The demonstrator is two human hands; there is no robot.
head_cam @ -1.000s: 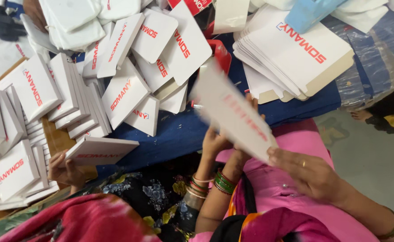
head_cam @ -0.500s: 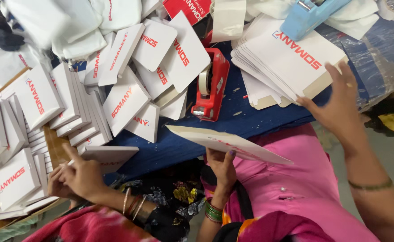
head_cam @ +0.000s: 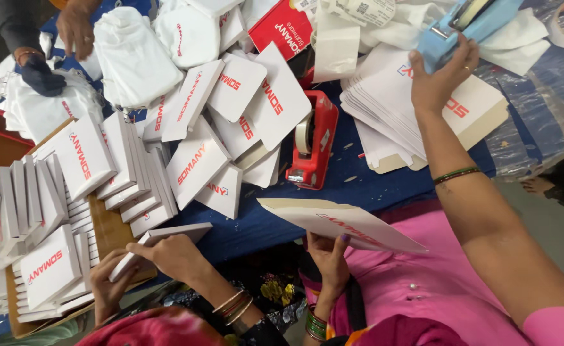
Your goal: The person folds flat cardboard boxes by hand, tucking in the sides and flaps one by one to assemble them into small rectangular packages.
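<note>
My left hand (head_cam: 329, 256) holds a flat white cardboard box blank (head_cam: 340, 224) by its near edge, level above my pink-clothed lap. My right hand (head_cam: 437, 75) is stretched out to the far side of the blue table, its fingers closed on a light blue tape dispenser (head_cam: 464, 24). Under that hand lies a stack of flat white box blanks (head_cam: 394, 109). A red tape dispenser (head_cam: 313, 142) stands on the blue cloth between my two hands.
Folded white boxes with red print (head_cam: 199, 160) are piled at the middle and left. A neighbour's hands (head_cam: 163, 253) hold one white box at the lower left. Another person's hand (head_cam: 77, 29) rests on white cloth bags at the top left.
My right hand left the box blank, reached over the stack and closed on the blue tape dispenser. My left hand lowered the blank to lie flat. The neighbour brought a box nearer.
</note>
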